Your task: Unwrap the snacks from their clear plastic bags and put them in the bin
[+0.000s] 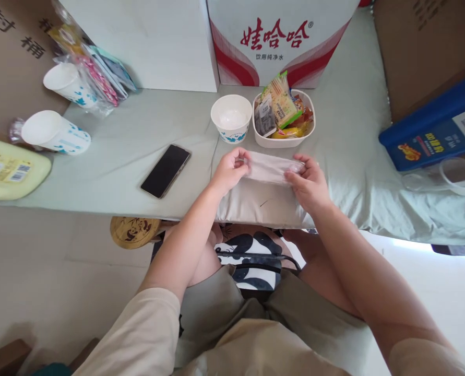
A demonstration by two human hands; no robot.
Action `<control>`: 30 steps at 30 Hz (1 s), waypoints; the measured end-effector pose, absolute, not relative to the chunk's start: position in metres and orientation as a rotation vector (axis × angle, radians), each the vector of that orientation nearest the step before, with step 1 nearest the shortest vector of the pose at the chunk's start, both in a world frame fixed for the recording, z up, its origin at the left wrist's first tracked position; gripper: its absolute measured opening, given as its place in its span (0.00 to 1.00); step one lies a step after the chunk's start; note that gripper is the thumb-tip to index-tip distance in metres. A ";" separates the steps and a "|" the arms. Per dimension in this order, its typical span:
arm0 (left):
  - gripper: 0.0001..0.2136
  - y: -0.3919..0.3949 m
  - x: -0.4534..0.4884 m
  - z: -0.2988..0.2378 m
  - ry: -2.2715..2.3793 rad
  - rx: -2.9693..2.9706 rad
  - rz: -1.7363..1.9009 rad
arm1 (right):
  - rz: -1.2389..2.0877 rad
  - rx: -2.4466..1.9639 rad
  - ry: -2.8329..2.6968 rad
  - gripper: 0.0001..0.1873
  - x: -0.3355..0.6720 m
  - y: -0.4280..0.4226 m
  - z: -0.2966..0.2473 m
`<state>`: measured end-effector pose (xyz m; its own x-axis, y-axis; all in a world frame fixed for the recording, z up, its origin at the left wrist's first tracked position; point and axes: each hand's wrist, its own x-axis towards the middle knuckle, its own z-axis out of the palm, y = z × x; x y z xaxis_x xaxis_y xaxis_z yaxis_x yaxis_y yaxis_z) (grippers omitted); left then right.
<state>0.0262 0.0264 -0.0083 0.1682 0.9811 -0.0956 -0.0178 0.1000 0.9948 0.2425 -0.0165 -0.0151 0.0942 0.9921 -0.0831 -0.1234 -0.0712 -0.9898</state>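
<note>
My left hand (230,169) and my right hand (309,183) each pinch one end of a pale, flat, translucent packet (270,167). They hold it level just above the grey-green cloth (130,151) covering the table. Both hands are closed on the packet's ends. Right behind the packet stand a white paper bowl (231,118) and a white tub of snack packets (283,116).
A black phone (165,170) lies left of my hands. Two paper cups (54,132) lie at the far left beside a yellow package (9,168). A red-and-white carton (275,39) stands at the back, a blue box (436,130) to the right.
</note>
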 end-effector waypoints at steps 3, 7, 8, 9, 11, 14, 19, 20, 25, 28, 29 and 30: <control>0.11 0.030 0.024 -0.008 1.294 1.294 1.185 | 1.140 -1.299 -1.037 0.13 0.239 -0.012 -0.018; 0.06 0.022 0.020 -0.006 1.367 1.382 1.239 | 0.886 -1.324 -1.249 0.07 0.223 -0.010 -0.010; 0.05 0.019 0.020 -0.006 1.301 1.387 1.189 | 0.855 -1.298 -1.341 0.07 0.217 -0.011 -0.008; 0.07 0.016 0.020 -0.007 1.212 1.390 1.130 | 0.854 -1.255 -1.434 0.08 0.212 -0.011 -0.006; 0.15 0.012 0.021 -0.009 1.026 1.392 1.023 | 0.923 -1.159 -1.581 0.09 0.203 -0.012 -0.004; 0.23 0.010 0.023 -0.009 0.917 1.398 0.947 | 1.077 -1.103 -1.601 0.15 0.195 -0.015 -0.006; 0.20 0.010 0.023 -0.004 0.994 1.402 0.881 | 1.162 -1.206 -1.324 0.18 0.195 -0.015 -0.013; 0.20 0.010 0.023 -0.004 0.991 1.371 0.876 | 1.136 -1.229 -1.275 0.19 0.196 -0.015 -0.014; 0.18 0.006 0.022 -0.006 0.857 1.114 0.948 | 1.236 -1.183 -1.240 0.28 0.199 -0.011 -0.018; 0.15 0.007 0.024 -0.007 0.912 1.138 0.961 | 1.271 -1.179 -1.262 0.22 0.200 -0.009 -0.018; 0.15 0.009 0.025 -0.008 0.963 1.162 0.962 | 1.237 -1.194 -1.261 0.20 0.200 -0.009 -0.018; 0.15 0.011 0.025 -0.008 1.016 1.179 0.968 | 1.204 -1.210 -1.260 0.18 0.200 -0.009 -0.018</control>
<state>0.0248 0.0109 -0.0083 0.2614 0.9592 -0.1075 -0.0610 0.1276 0.9900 0.2000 -0.0086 -0.0180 -0.0278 0.9995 0.0130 0.0326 0.0139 -0.9994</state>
